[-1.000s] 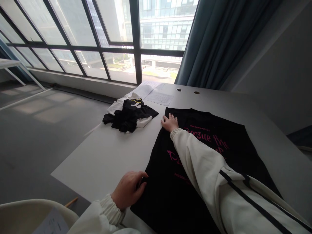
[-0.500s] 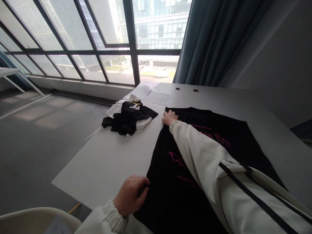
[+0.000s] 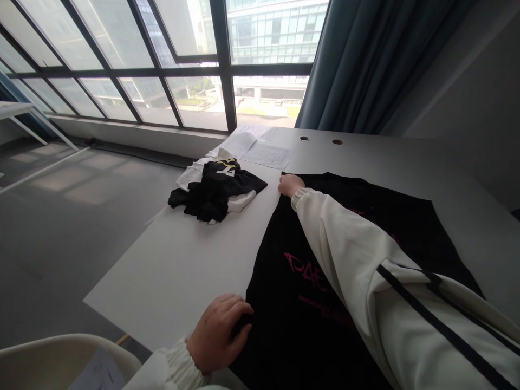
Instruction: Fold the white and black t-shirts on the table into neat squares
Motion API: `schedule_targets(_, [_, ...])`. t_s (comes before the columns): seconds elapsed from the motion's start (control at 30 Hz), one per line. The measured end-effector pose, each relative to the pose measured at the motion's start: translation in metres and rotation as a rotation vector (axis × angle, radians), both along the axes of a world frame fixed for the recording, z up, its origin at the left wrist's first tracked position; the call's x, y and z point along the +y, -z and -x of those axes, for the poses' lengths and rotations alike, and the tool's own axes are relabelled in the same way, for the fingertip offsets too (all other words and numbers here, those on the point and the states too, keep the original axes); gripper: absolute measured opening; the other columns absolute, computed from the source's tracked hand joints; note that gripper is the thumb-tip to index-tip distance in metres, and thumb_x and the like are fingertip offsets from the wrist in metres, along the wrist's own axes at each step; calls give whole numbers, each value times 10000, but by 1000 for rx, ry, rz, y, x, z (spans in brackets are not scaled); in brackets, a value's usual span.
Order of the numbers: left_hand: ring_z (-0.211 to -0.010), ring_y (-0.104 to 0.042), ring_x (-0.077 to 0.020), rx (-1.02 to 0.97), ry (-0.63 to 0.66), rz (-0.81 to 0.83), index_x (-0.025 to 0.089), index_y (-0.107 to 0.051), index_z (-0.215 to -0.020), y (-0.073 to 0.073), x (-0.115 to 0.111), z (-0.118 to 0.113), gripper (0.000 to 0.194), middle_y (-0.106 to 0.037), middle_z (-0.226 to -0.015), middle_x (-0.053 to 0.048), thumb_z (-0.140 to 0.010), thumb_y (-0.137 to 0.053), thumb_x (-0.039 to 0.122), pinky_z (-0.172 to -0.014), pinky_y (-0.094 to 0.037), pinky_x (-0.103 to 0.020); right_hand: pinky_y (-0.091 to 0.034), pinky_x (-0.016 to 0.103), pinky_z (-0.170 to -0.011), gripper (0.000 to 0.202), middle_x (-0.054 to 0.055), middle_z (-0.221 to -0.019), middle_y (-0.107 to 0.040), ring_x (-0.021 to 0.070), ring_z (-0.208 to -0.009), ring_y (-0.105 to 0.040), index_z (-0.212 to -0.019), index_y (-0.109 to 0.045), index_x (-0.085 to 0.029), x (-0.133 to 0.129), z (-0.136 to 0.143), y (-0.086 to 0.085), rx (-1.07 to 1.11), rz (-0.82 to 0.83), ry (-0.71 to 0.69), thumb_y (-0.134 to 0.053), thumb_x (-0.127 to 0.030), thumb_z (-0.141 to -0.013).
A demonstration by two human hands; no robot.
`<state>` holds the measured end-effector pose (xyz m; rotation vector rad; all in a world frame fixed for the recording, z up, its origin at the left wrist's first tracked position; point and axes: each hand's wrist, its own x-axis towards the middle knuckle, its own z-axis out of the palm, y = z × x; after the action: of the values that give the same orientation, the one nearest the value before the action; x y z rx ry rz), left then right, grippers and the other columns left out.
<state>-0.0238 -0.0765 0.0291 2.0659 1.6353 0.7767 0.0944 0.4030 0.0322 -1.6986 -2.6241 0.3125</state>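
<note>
A black garment with pink lettering (image 3: 296, 325) lies spread over the right part of the white table (image 3: 162, 271). My left hand (image 3: 219, 331) is closed on its near left edge, thumb and fingers curled round the cloth. Farther off, my right hand (image 3: 290, 185) pinches the garment's far left corner, its fingertips partly hidden. My right sleeve crosses above the lettering and covers some of it. A crumpled pile of black and white clothes (image 3: 215, 189) rests to the left of my right hand.
Sheets of paper (image 3: 268, 154) lie behind the pile, near the window. Two round holes are at the table's back. A pale chair (image 3: 60, 346) with a paper on it stands at the lower left. A blue curtain (image 3: 357, 65) hangs behind the table.
The view has tilted down a little. My right hand's fingers have closed more tightly at the far corner, and more of the lower pink lettering shows. My left hand stays at the near edge.
</note>
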Motion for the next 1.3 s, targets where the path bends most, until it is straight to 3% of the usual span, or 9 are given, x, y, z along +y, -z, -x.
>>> schedule_targets(0.27, [-795,-652,-184,-162,37,7,269,-585,-1054,-6,-13,-13,274,-671,-929,-37,-835,-572,105,-713,-551,-309,-541,379,-931,400,219,-1145,-772,321,-1083,-703,-1080,-795,-71,5,-32,-30,88,-83,42,-465,-288,-1015])
schedule_targets(0.57, [-879,-673,-153,-269,141,-95,294,-566,-1204,-52,-21,-43,431,-659,-1075,-39,-848,-542,53,-773,-563,-251,-539,321,-949,259,134,-1142,-800,279,-1072,-720,-1063,-828,-148,8,-87,-49,211,-176,141,-648,-245,-905])
schedule_targets(0.73, [-889,-691,-152,-247,248,-83,290,-578,-1197,-64,-20,-69,457,-684,-1107,-40,-820,-548,36,-780,-562,-246,-536,312,-958,257,111,-1140,-805,269,-1081,-718,-1070,-823,-167,6,-131,-53,266,-180,195,-678,-231,-868])
schedule_targets(0.9, [-915,-722,-156,-139,341,4,285,-627,-1191,-68,-13,-98,477,-711,-1177,-32,-793,-548,34,-824,-580,-251,-524,340,-1017,332,109,-1261,-772,275,-1161,-702,-1193,-784,-173,2,-176,-44,239,-145,238,-634,-236,-904])
schedule_targets(1.13, [-957,-758,-163,47,520,258,283,-682,-1105,-70,2,-129,479,-712,-1288,1,-725,-549,25,-888,-608,-253,-470,404,-1146,520,148,-1447,-681,319,-1328,-632,-1435,-669,-153,-3,-221,-7,184,-37,237,-630,-269,-930])
schedule_targets(1.23, [-1067,-764,-207,60,567,350,313,-631,-1312,-70,5,-139,522,-733,-1318,1,-820,-659,139,-948,-613,-287,-424,473,-1201,668,168,-1563,-583,363,-1451,-528,-1574,-540,-176,-10,-229,11,160,22,238,-654,-345,-938])
schedule_targets(1.3, [-1095,-764,-217,50,551,379,322,-564,-1426,-67,7,-144,555,-767,-1272,11,-891,-689,238,-974,-614,-313,-352,577,-1236,735,182,-1674,-441,427,-1570,-344,-1632,-461,-208,-17,-232,20,142,41,263,-650,-423,-955])
